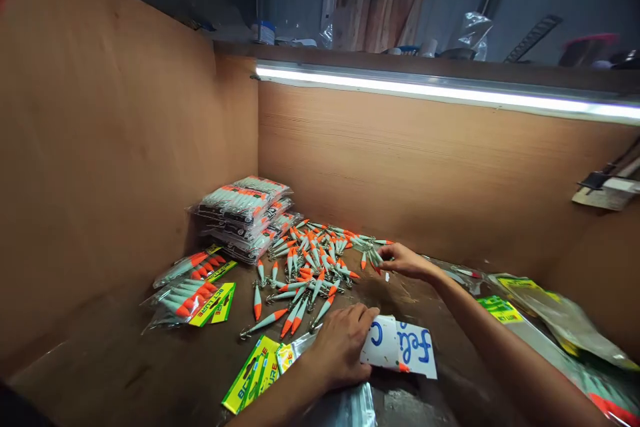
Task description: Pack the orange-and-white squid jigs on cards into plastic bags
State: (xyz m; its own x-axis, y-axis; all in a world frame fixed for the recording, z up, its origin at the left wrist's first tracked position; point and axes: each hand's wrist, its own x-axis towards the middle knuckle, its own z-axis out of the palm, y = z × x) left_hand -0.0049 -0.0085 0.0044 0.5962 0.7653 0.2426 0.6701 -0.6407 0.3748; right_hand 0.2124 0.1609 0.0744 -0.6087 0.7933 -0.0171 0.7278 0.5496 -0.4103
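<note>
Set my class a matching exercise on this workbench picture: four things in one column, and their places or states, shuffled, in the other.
Things:
1. Left hand
2. Right hand
3. Stack of clear packs
4. Light tube

Places or states:
A. To the left of the loose pile of lures
B. Lit, below the shelf
C. At the left end of a white card with blue lettering
D. Holding lures, near the back wall

Right pairs: 1-C, 2-D, 3-A, 4-B

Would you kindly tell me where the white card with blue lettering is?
In the head view, the white card lies below centre, just right of the left hand.
</note>
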